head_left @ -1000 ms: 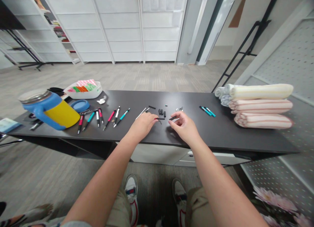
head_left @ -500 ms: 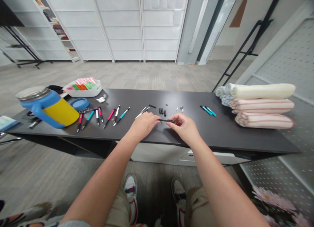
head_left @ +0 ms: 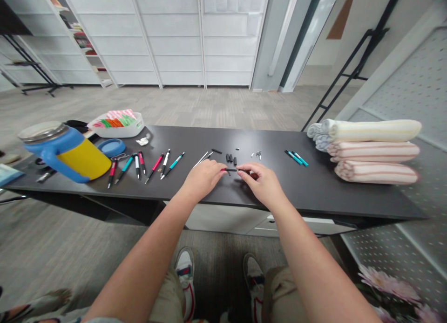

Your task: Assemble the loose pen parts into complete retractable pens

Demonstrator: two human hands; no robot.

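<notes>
Slim black pen section [head_left: 231, 169] | pinched by left grip [head_left: 206, 177] and right grip [head_left: 261, 181] | assembly appeared incomplete | short black cylinders [head_left: 231, 158] lay loose on dark-grey worktop [head_left: 314, 192]

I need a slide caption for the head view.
Left hand and right hand hold a slim dark pen piece above a table, between pens and stacked towels.

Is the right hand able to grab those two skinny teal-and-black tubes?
Probably yes: nothing stands between the right hand and the tubes, though it would first need to release the thin black rod.
</notes>
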